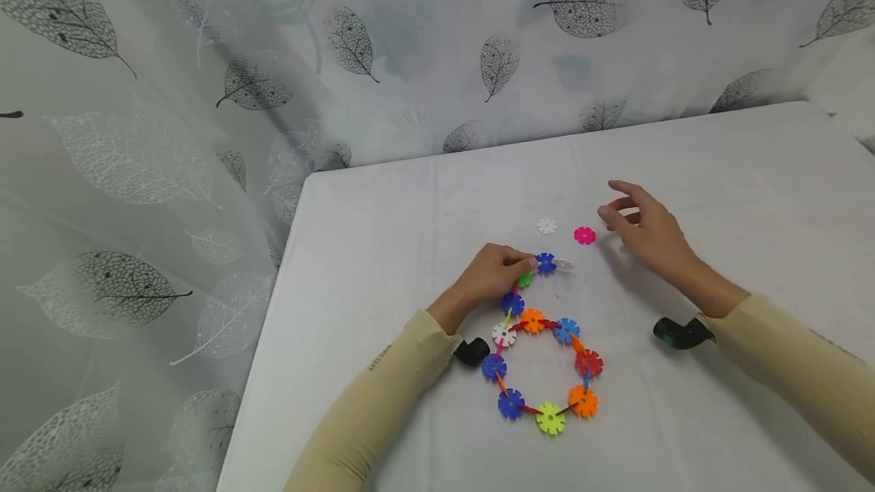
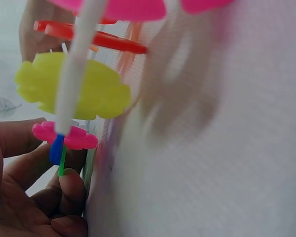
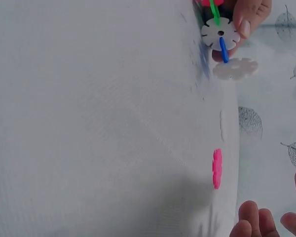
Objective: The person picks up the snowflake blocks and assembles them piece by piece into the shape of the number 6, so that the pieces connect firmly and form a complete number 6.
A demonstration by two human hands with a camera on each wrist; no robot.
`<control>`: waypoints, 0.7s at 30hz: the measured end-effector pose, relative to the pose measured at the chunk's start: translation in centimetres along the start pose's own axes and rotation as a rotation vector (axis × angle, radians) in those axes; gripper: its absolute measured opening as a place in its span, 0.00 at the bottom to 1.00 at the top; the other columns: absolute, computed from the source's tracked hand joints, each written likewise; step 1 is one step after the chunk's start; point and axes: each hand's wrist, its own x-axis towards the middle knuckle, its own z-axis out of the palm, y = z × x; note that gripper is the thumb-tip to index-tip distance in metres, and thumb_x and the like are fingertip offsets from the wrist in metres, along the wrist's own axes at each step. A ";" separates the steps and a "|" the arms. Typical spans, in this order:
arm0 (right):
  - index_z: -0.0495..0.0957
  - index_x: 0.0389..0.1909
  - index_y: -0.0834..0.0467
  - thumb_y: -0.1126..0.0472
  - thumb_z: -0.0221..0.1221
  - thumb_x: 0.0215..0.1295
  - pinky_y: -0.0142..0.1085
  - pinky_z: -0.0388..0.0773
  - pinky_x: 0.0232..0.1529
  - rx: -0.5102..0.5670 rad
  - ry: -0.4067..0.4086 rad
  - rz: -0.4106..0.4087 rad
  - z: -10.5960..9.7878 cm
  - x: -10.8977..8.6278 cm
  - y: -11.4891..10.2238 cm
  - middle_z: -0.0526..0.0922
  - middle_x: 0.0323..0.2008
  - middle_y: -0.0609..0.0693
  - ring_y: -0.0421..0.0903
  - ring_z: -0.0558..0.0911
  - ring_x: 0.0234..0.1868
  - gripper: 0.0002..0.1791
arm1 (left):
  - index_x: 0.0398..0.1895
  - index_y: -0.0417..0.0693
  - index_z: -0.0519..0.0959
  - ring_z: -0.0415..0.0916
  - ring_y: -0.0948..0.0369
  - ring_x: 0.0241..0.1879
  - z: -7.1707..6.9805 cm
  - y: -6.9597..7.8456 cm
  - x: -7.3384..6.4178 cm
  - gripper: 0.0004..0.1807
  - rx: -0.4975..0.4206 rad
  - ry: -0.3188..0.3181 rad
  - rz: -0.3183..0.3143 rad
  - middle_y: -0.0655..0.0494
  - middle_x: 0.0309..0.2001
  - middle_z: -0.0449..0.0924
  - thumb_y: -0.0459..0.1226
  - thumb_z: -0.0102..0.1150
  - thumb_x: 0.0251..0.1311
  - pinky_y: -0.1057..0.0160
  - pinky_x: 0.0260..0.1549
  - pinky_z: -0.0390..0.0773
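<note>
Slotted plastic snowflake discs are joined into a chain whose lower part forms a ring on the table. My left hand (image 1: 494,273) pinches the chain near its upper end, by a blue disc (image 1: 544,263) with a whitish disc (image 1: 563,265) slotted into it. A green disc (image 1: 525,280) shows just below the fingers, partly hidden. The ring includes a yellow-green disc (image 1: 550,419) and an orange disc (image 1: 583,401). My right hand (image 1: 649,230) hovers with loosely bent fingers, holding nothing, to the right of a loose pink disc (image 1: 584,235).
A loose white disc (image 1: 547,226) lies left of the pink one. The white-covered table (image 1: 383,249) meets a leaf-patterned curtain (image 1: 424,44) along its back and left edges. Dark wrist cameras (image 1: 682,332) sit by both sleeves.
</note>
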 end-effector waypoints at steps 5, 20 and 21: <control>0.52 0.80 0.59 0.44 0.50 0.78 0.46 0.77 0.45 -0.029 0.005 0.013 0.1 0.7 0.5 0.73 0.59 0.66 0.63 0.76 0.55 0.39 | 0.58 0.49 0.84 0.74 0.67 0.38 0.0 -0.1 0.0 0.18 0.007 -0.003 0.015 0.59 0.48 0.85 0.46 0.56 0.74 0.68 0.43 0.74; 0.74 0.65 0.65 0.50 0.62 0.70 0.53 0.79 0.45 -0.211 -0.086 0.038 1.2 2.0 1.8 0.78 0.48 0.64 0.63 0.76 0.50 0.30 | 0.58 0.51 0.85 0.76 0.68 0.44 0.1 -0.1 0.0 0.18 0.009 0.007 -0.002 0.59 0.54 0.84 0.47 0.56 0.74 0.66 0.48 0.75; 0.76 0.63 0.64 0.50 0.63 0.69 0.52 0.78 0.44 -0.228 -0.095 0.029 1.3 2.0 1.7 0.78 0.47 0.63 0.62 0.76 0.49 0.28 | 0.58 0.51 0.84 0.76 0.68 0.45 0.1 0.0 0.0 0.18 0.012 0.008 -0.004 0.59 0.54 0.84 0.47 0.56 0.74 0.66 0.50 0.76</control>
